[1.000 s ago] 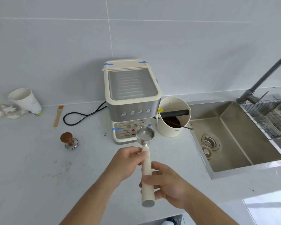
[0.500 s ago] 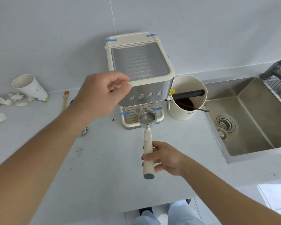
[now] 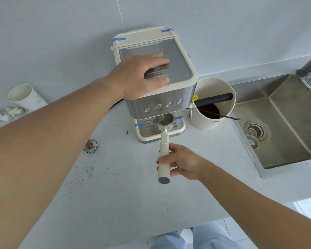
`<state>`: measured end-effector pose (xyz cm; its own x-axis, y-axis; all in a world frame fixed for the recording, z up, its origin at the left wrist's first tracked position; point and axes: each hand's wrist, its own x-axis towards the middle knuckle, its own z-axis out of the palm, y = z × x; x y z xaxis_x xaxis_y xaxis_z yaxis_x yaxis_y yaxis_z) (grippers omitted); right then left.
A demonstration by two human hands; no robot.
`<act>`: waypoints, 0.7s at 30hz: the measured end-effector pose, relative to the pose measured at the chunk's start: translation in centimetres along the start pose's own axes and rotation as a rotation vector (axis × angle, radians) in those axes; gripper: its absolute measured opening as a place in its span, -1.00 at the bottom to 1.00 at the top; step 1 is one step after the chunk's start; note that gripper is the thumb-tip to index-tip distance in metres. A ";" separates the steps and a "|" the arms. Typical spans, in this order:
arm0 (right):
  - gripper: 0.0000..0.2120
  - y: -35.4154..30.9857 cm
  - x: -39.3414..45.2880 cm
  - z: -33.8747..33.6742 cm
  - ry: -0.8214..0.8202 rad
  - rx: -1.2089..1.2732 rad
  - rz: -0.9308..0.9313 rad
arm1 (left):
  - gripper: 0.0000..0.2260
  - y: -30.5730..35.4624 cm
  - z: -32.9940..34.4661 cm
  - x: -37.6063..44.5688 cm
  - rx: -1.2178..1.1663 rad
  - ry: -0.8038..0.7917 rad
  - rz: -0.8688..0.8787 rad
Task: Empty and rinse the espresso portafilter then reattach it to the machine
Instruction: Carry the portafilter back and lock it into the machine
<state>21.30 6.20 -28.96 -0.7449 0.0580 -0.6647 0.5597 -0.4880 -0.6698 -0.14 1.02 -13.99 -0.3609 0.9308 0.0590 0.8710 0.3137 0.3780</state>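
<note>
The cream and steel espresso machine [image 3: 178, 83] stands against the wall. My left hand [image 3: 142, 76] lies flat on its ribbed top, fingers spread, holding nothing. My right hand [image 3: 181, 162] grips the cream handle of the portafilter [image 3: 164, 146]. The portafilter's empty metal basket sits just under the machine's front edge, above the drip tray [image 3: 144, 132]. Whether the basket touches the group head is hidden by the machine's front.
A cream knock box [image 3: 212, 123] with dark grounds and a black bar stands right of the machine. The steel sink [image 3: 294, 141] lies further right, with a faucet at the frame edge. A tamper [image 3: 90, 145] peeks from under my left forearm. A paper cup [image 3: 26, 99] is at far left.
My left hand let go of the portafilter, rose and came down flat on the machine's top. My right hand carried the portafilter's basket forward under the machine's front. The camera moved closer.
</note>
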 end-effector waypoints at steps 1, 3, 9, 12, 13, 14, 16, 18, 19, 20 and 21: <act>-0.63 0.0 0.2 -0.1 -0.003 0.011 -0.002 | -0.42 -0.1 0.1 0.2 0.020 -0.004 0.003; -0.60 -0.1 0.4 -0.1 -0.018 0.028 -0.006 | -0.42 -0.3 0.2 0.3 0.042 0.007 0.011; -0.62 -0.6 1.4 0.1 -0.058 0.030 -0.059 | -0.43 -0.7 0.5 0.7 0.042 0.028 0.030; -0.63 -1.0 2.0 0.1 -0.068 0.051 -0.089 | -0.43 -0.7 0.5 0.7 0.051 0.041 0.041; -0.63 -1.1 2.2 0.2 -0.074 0.050 -0.100 | -0.43 -0.8 0.5 0.7 0.051 0.043 0.040; -0.63 -1.3 2.4 0.2 -0.079 0.046 -0.110 | -0.43 -0.8 0.5 0.7 0.051 0.044 0.038; -0.61 -1.7 2.7 0.3 -0.087 0.037 -0.127 | -0.43 -0.9 0.6 0.7 0.039 0.044 0.031; -0.60 -1.9 3.1 0.4 -0.089 0.036 -0.141 | -0.43 -0.9 0.6 0.7 0.023 0.049 0.025; -0.60 -2.0 3.3 0.5 -0.086 0.037 -0.148 | -0.43 -0.9 0.6 0.7 0.018 0.053 0.023; -0.60 -2.2 3.5 0.7 -0.082 0.036 -0.157 | -0.44 -0.9 0.5 0.7 0.014 0.055 0.020; -0.58 -2.3 3.7 0.9 -0.074 0.033 -0.166 | -0.44 -0.9 0.5 0.7 0.011 0.056 0.016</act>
<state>16.95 6.76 -29.63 -0.8515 0.0768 -0.5188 0.4152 -0.5057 -0.7562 -0.98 1.46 -14.77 -0.3643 0.9240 0.1164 0.8803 0.3009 0.3667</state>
